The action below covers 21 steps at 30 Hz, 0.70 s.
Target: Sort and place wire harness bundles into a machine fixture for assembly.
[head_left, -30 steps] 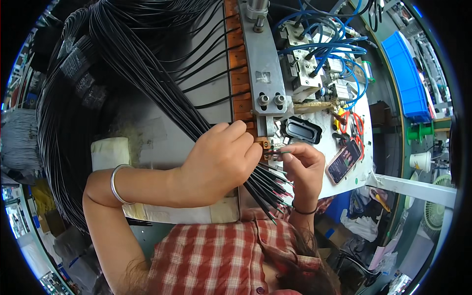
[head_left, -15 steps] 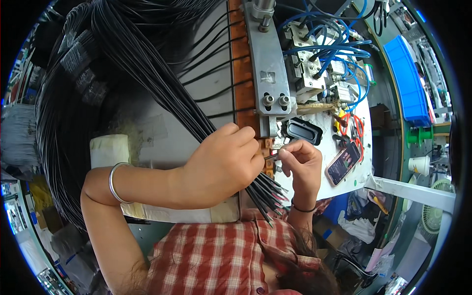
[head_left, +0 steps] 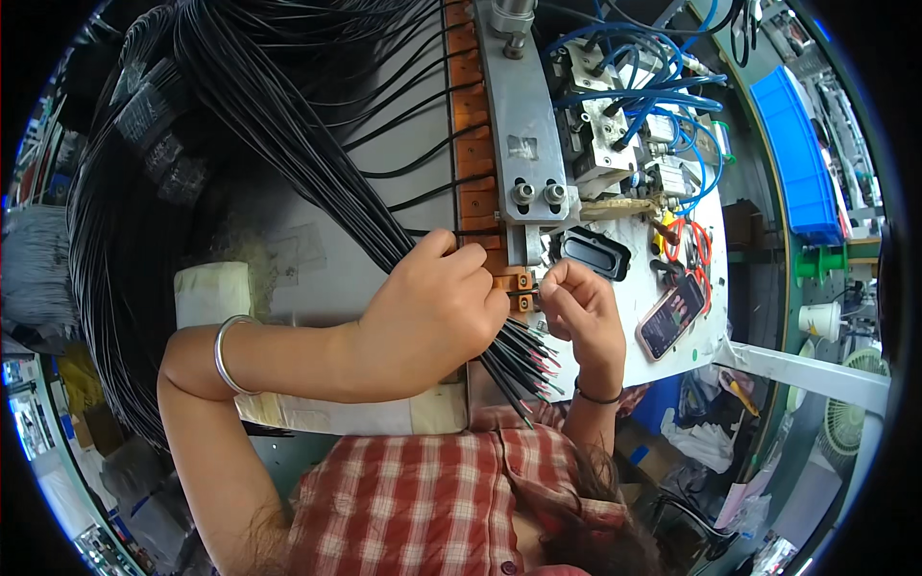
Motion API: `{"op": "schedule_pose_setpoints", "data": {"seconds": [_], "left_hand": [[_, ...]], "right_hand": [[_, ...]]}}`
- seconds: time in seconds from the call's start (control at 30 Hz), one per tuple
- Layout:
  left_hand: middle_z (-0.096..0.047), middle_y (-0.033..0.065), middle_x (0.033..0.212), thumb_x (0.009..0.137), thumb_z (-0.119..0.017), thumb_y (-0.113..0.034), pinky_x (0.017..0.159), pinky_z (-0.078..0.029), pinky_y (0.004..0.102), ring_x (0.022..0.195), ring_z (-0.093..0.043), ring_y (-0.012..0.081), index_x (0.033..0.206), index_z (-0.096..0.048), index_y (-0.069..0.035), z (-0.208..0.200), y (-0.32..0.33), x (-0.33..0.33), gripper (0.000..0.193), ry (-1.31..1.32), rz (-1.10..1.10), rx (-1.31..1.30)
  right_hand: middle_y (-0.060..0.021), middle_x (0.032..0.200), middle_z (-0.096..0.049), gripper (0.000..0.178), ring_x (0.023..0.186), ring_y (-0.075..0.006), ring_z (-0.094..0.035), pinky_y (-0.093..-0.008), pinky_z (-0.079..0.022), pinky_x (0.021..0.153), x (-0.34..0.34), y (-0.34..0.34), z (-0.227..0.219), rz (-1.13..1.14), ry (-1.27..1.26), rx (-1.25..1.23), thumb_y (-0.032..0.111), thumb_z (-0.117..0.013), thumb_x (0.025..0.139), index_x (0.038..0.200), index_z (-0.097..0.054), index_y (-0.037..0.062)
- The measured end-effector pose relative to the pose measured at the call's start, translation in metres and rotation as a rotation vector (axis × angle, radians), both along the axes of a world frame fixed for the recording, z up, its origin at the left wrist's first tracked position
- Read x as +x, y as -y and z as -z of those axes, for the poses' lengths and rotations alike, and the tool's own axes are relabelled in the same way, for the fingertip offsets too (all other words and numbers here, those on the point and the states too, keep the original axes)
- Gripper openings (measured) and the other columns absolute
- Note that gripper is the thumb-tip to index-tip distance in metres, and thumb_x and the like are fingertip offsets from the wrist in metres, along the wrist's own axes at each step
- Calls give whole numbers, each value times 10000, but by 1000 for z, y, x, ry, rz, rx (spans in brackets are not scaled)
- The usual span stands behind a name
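My left hand (head_left: pixel 437 307) is closed around a thick bundle of black cables (head_left: pixel 351 197), whose cut ends (head_left: pixel 523 360) fan out below the fist, some showing red cores. Just right of it my right hand (head_left: pixel 583 312) pinches with thumb and forefinger at the end of one black cable (head_left: pixel 526 292). That cable lies across an orange block (head_left: pixel 520 281) with small screws, at the near end of a row of orange blocks (head_left: pixel 473 144). More single cables run from the row toward the left. The pinched tip itself is hidden by my fingers.
A grey metal press plate (head_left: pixel 523 115) stands beside the row, with valves and blue air hoses (head_left: pixel 663 101) behind it. A black tray (head_left: pixel 594 255), a phone (head_left: pixel 670 317) and red-handled pliers (head_left: pixel 701 252) lie at the right. A wrapped pad (head_left: pixel 336 411) is under my left forearm.
The row of orange blocks with its cables has shifted toward me, and the near block shows more. My right hand has moved slightly left and up to it. My left hand stays on the bundle.
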State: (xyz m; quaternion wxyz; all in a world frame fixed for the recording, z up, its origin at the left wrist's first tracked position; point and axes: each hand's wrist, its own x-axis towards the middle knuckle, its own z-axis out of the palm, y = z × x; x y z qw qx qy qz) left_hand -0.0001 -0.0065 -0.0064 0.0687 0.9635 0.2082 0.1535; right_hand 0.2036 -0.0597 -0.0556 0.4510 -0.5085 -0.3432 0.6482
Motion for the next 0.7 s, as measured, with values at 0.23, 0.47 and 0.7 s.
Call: {"op": "schedule_pose_setpoints", "data": {"seconds": [0.23,0.47,0.7], "left_hand": [[-469,47,642,595,-577,-103,681,-384,346,683,-466,205,655,-508,-59,-6,2,0,102,-3,-18,14],[-472,47,654,610,-581,-101,657,-383,333,683,-469,197,685,-535,-39,-2,0,0,108,-12,13,41],[-446,53,668,618,-576,-92,575,-357,300,675,-456,194,733,-543,-15,-10,-2,-1,142,40,30,54]], "right_hand": [[51,618,-450,103,470,9,-324,-153,-211,410,-2,-3,-3,30,23,14,89,-542,877,786,-510,53],[42,658,-494,55,518,2,-377,-158,-248,441,-5,3,-5,82,164,73,53,-592,845,855,-544,28],[2,713,-549,87,552,-30,-442,-174,-310,488,-14,10,-11,240,130,295,-24,-631,797,879,-604,-28]]}}
